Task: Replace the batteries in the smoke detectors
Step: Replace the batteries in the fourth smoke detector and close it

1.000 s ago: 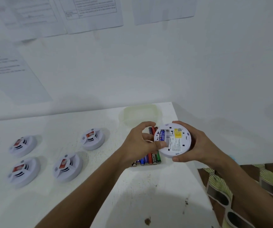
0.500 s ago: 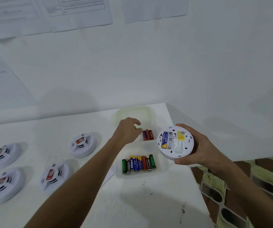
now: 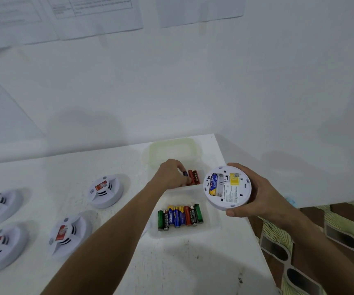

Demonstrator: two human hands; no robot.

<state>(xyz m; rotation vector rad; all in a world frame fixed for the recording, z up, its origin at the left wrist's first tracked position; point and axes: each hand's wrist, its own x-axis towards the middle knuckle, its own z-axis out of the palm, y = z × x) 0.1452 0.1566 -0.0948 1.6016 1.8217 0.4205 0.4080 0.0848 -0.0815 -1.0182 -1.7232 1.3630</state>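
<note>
Head view: left hand (image 3: 171, 175) pinches a battery (image 3: 185, 173) beside the red batteries (image 3: 193, 177).
Right hand (image 3: 259, 194): grips the detector (image 3: 227, 188), open bay just right of the battery.

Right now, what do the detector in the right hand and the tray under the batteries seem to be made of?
The detector looks like white moulded plastic with a smooth, slightly glossy shell; its back carries printed paper-like labels. The tray seems to be thin translucent plastic, because the white table shows faintly through its walls. The batteries look metal-cased with glossy coloured wraps.
</note>
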